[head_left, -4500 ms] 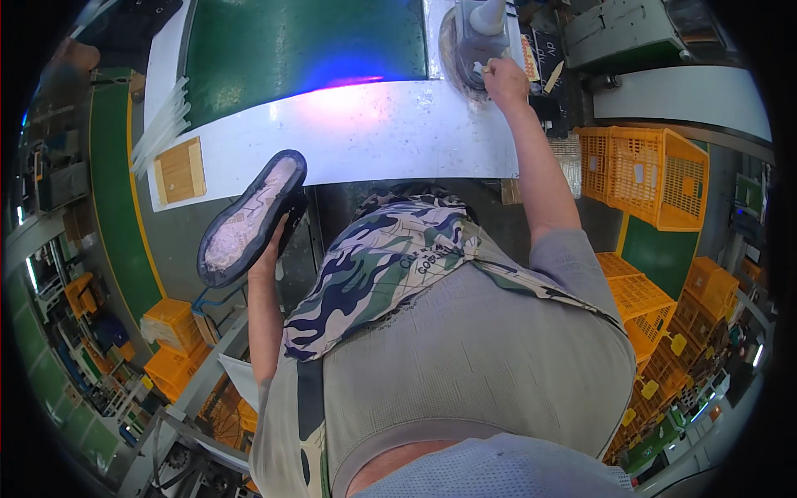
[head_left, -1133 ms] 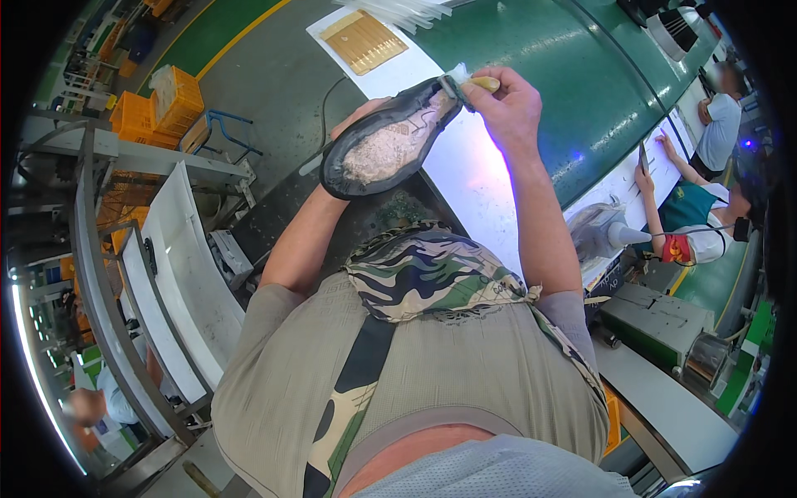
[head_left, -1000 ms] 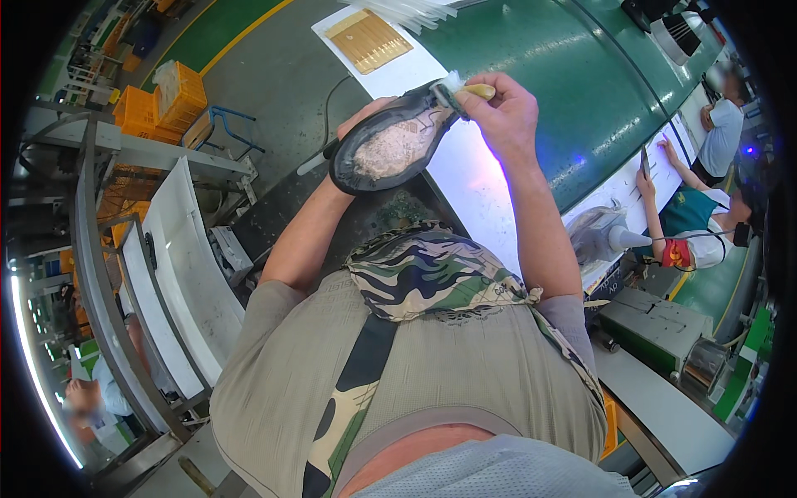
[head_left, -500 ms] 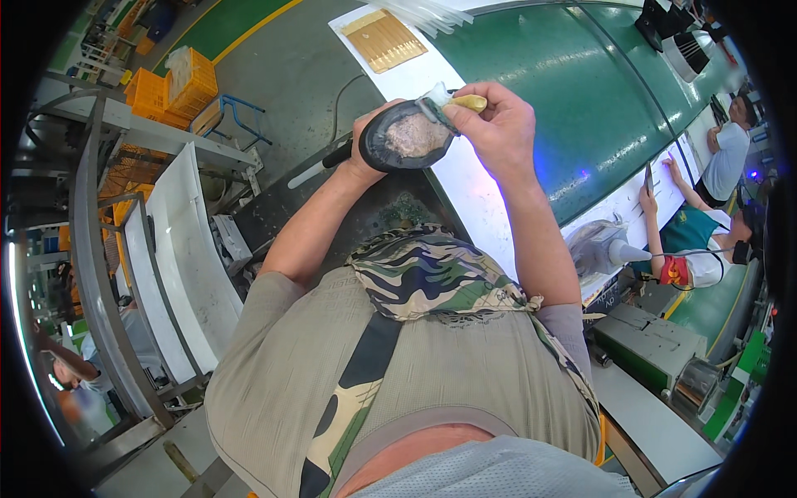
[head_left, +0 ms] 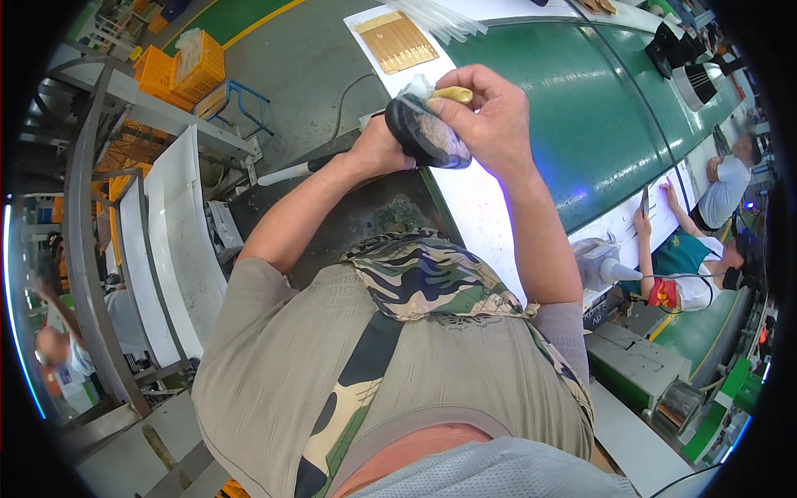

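My left hand [head_left: 380,149] grips a black shoe-like piece [head_left: 408,133] from its left side, with fingers wrapped around it. The piece is tilted, and a rough pinkish-beige patch shows on its face. Some translucent white material [head_left: 418,86] sticks out at its far end. My right hand [head_left: 491,116] pinches a small yellow object [head_left: 454,94] between thumb and fingers, close to the far edge of the black piece. Its exact kind is hard to make out. Behind my left wrist a thin rod with a pale end [head_left: 286,173] points left; whether my left hand holds it is hidden.
A green conveyor belt [head_left: 548,91] with a white edge [head_left: 477,212] runs along the right. On its far end lie a tan slatted piece [head_left: 397,41] and clear plastic strips [head_left: 452,21]. Yellow crates [head_left: 199,66] stand far left. A co-worker [head_left: 685,249] sits at right.
The black piece has turned, so its beige face now points more to the right. My right hand has shifted slightly up and left with the yellow object. The pale rod reaches further left.
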`<state>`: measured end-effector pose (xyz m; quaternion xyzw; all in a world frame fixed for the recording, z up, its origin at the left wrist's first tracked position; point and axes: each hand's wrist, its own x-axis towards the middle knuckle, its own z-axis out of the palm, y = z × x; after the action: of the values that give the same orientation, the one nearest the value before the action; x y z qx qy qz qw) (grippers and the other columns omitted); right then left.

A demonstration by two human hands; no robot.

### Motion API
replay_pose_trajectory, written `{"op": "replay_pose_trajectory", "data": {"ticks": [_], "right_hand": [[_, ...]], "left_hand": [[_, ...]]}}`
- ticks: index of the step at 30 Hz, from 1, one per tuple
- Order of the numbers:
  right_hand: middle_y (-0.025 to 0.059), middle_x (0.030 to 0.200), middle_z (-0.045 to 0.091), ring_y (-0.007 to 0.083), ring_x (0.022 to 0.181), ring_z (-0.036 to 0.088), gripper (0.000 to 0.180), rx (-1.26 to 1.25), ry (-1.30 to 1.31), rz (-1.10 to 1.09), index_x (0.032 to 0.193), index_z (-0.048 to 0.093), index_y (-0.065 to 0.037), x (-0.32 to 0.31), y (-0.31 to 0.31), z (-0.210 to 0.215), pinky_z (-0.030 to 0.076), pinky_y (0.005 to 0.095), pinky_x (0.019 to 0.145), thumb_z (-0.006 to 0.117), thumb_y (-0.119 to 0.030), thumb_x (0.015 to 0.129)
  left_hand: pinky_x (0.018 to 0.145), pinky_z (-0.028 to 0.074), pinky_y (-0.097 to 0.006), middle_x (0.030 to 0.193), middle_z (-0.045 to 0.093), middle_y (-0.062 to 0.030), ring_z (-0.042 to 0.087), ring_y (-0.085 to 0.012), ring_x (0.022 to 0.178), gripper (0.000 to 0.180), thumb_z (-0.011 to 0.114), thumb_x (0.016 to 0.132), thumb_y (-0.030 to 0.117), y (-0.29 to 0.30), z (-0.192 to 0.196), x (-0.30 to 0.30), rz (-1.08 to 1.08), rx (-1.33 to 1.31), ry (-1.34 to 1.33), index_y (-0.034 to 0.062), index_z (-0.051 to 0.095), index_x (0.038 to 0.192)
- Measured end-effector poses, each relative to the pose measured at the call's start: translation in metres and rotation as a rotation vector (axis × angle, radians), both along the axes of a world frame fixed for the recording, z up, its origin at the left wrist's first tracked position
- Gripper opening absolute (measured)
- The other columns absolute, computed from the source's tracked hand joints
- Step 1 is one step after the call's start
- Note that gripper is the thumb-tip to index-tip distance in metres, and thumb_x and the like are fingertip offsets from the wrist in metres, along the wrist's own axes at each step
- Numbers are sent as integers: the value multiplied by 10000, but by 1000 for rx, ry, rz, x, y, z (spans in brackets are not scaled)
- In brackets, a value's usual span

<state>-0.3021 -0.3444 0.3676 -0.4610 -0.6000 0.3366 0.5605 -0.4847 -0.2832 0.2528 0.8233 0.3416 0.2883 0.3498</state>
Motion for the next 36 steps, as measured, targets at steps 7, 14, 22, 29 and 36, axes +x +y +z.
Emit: {"op": "replay_pose_trajectory", "data": {"ticks": [7, 14, 22, 29, 36], "right_hand": [[11, 762, 664, 45, 651, 568, 199, 179, -68, 107, 934, 645, -7, 18, 35, -11, 475, 217, 605, 760, -8, 771], [52, 960, 640, 102, 863, 591, 181, 219, -200, 228, 920, 618, 2, 35, 45, -14, 488, 251, 783, 737, 24, 786], [-5, 827, 641, 68, 711, 551, 177, 158, -172, 442, 894, 640, -31, 51, 47, -19, 467, 242, 652, 756, 1, 764], [-11, 792, 637, 56, 721, 563, 184, 89, -55, 265, 936, 652, -34, 41, 62, -17, 466, 236, 644, 755, -22, 783], [8, 819, 638, 65, 750, 591, 175, 115, -77, 424, 951, 640, -10, 58, 43, -20, 481, 245, 654, 731, -21, 802]], "left_hand": [[916, 512, -368, 1139, 620, -107, 598, -233, 1091, 886, 821, 475, -114, 14, 16, -13, -310, -278, 200, 1, 472, 1281], [851, 545, -361, 1076, 662, -117, 640, -228, 1025, 878, 796, 481, -152, 33, 9, -23, -529, -688, 199, -17, 473, 1287], [931, 512, -348, 1169, 657, -137, 624, -214, 1087, 851, 834, 473, -114, 35, 21, -25, -619, -850, 116, -40, 533, 1266], [970, 489, -356, 1204, 644, -143, 604, -221, 1127, 889, 880, 482, -47, 34, 37, -17, -681, -952, 41, -48, 513, 1292], [978, 482, -361, 1221, 633, -145, 599, -217, 1130, 908, 895, 495, -27, 35, 34, -20, -707, -998, 41, -46, 499, 1312]]}}
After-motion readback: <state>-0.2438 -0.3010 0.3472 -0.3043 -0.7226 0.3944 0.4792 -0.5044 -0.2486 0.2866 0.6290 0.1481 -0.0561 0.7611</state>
